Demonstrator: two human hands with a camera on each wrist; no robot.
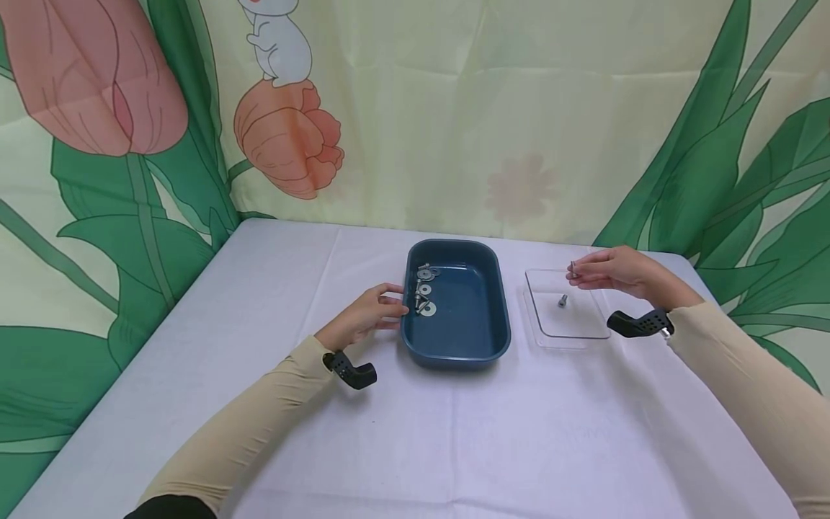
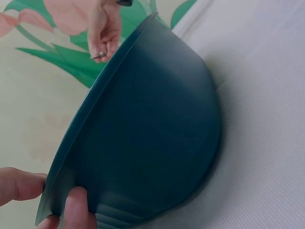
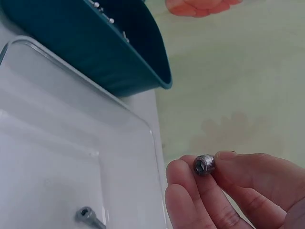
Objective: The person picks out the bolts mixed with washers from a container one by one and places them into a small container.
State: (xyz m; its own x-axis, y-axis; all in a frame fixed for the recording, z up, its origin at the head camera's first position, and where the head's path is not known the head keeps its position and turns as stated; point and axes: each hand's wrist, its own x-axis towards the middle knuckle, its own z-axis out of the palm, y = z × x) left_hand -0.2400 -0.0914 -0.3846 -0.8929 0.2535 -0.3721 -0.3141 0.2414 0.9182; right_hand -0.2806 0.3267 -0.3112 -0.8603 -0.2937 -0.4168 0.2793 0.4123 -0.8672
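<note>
Overhead, the right hand pinches a bolt, socket end facing the wrist camera.

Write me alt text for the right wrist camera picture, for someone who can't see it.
The right hand pinches a small silver socket-head bolt between thumb and fingertips, above the edge of a clear plastic tray. Another bolt lies inside that tray, and a dark teal bin sits beyond it on the white table, before a pale floral backdrop.
</note>
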